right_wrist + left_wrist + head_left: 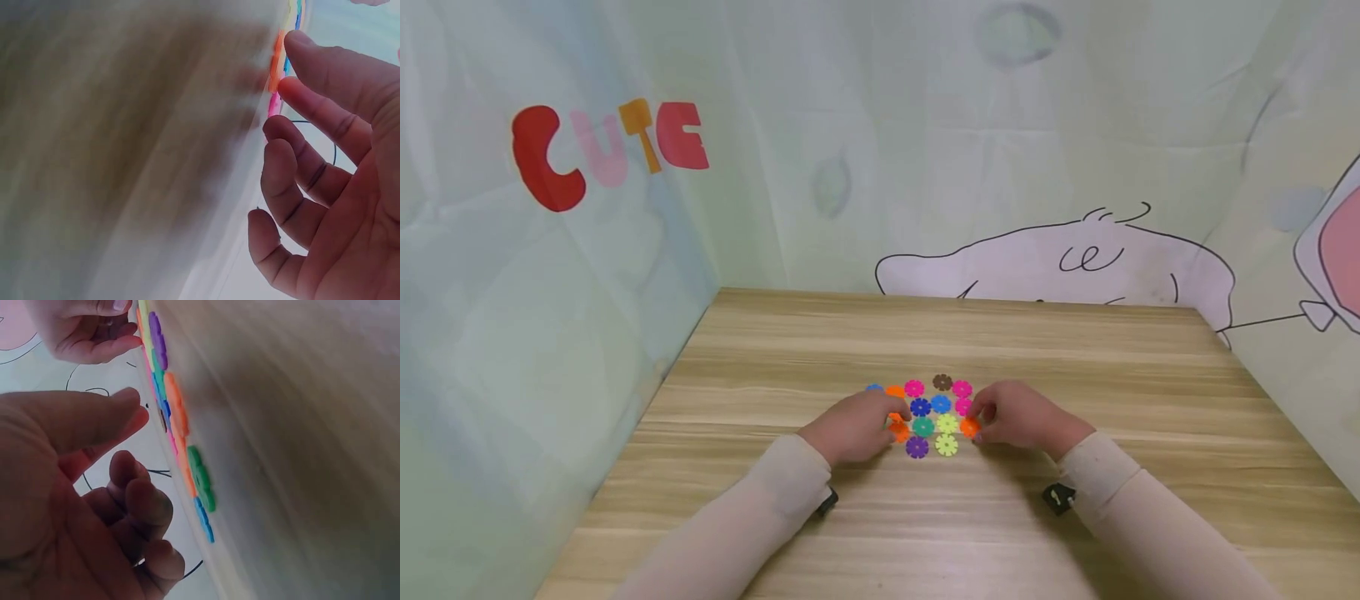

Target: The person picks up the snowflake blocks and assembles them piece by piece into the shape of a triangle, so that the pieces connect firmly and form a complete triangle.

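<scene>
Flat, notched plastic snowflake discs lie in close rows on the wooden table. My left hand (pixel 861 425) is at their left side, thumb and index finger close together beside an orange disc (pixel 898 432), nothing visible between them. Its other fingers curve loosely. On the right, my right hand (pixel 1018 417) pinches an orange disc (pixel 970 427) at its rim between thumb and index finger. Yellow (pixel 947 446), purple (pixel 917 447) and teal (pixel 922 427) discs lie between the hands. A green disc (pixel 201 478), seen in the left wrist view, is hidden under the left hand from above.
Behind the hands lie brown (pixel 942 382), pink (pixel 914 388) and blue (pixel 941 404) discs. The wooden table (pixel 925 533) reaches back to a printed curtain (pixel 880 150) with drawn figures and letters. Dark wrist devices (pixel 1059 497) show below both sleeves.
</scene>
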A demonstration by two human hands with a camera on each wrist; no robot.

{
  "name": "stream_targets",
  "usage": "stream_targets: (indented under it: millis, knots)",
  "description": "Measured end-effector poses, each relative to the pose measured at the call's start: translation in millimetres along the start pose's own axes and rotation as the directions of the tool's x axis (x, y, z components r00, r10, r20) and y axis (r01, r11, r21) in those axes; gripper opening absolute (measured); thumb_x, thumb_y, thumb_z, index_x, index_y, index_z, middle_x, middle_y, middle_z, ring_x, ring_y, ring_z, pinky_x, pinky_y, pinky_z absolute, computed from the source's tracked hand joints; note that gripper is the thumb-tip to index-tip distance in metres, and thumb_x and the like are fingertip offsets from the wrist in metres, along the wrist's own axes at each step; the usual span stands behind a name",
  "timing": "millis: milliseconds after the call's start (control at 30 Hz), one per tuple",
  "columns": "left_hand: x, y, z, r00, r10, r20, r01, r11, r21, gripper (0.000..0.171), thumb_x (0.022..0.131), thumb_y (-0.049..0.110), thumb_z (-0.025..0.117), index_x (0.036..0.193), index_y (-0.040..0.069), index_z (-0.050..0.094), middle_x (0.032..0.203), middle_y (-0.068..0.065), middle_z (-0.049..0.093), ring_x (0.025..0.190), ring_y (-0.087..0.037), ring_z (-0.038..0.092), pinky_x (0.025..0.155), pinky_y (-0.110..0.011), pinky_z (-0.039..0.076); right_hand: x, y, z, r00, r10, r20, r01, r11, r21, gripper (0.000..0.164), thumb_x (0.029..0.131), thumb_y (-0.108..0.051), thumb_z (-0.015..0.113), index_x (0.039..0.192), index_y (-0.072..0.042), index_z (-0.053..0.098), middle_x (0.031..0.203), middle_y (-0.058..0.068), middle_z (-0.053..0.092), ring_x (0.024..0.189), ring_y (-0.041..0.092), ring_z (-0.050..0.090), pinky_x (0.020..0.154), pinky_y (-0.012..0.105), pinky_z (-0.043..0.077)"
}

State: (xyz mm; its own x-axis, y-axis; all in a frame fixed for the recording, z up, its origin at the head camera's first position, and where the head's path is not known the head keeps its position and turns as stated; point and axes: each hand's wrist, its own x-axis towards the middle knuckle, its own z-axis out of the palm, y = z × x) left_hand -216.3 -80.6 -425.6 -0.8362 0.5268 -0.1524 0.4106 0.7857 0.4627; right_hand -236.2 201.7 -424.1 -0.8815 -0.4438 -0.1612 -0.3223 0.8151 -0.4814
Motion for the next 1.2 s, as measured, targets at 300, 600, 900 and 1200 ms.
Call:
stream_targets:
  millis: [300, 600, 900, 1200]
  knots:
    - [6.3, 6.7, 2.2, 0.999, -0.033, 0.028, 0.032, 0.998, 0.063, 0.026, 0.099, 0.004, 0.065, 0.119, 0.016, 0.074, 0.125, -0.003, 0.073, 0.121, -0.028, 0.066, 0.106, -0.045, 0.054, 2, 0, 2, 1.000, 0.010, -0.003, -0.010, 1.000, -0.023, 0.019, 0.080, -0.016, 0.091, 0.092, -0.017, 0.076, 0.082, -0.002, 0.062, 0.079, 0.016, 0.055, 0.075, 0.034, 0.049]
    - [10.6, 8.7, 4.0, 0.998, -0.060, 0.028, 0.056, 0.993, 0.107, 0.035, 0.092, -0.006, 0.062, 0.116, 0.018, 0.072, 0.122, -0.005, 0.071, 0.115, -0.025, 0.066, 0.103, -0.044, 0.056, 2, -3, 3, 0.999, 0.028, 0.026, -0.028, 1.000, -0.008, 0.018, 0.082, -0.009, 0.088, 0.089, -0.016, 0.072, 0.079, -0.001, 0.061, 0.076, 0.017, 0.055, 0.071, 0.032, 0.048]
    - [12.7, 10.8, 3.6, 0.996, -0.083, 0.039, 0.080, 0.995, 0.060, 0.021, 0.093, -0.003, 0.064, 0.100, 0.017, 0.063, 0.094, 0.000, 0.065, 0.083, -0.019, 0.057, 0.076, -0.034, 0.053, 2, -4, 3, 0.996, 0.036, 0.085, -0.036, 0.999, -0.001, 0.022, 0.080, -0.008, 0.086, 0.087, -0.013, 0.067, 0.083, 0.000, 0.061, 0.080, 0.019, 0.055, 0.075, 0.034, 0.050]
    - [7.2, 9.7, 2.5, 0.997, -0.065, 0.042, 0.062, 0.996, 0.066, 0.020, 0.097, 0.008, 0.071, 0.095, 0.019, 0.054, 0.082, 0.001, 0.057, 0.078, -0.019, 0.054, 0.069, -0.032, 0.046, 0, -5, 3, 0.995, 0.029, 0.097, -0.033, 0.999, 0.038, 0.025, 0.080, -0.003, 0.084, 0.096, -0.015, 0.068, 0.083, 0.002, 0.058, 0.080, 0.020, 0.054, 0.073, 0.034, 0.048]
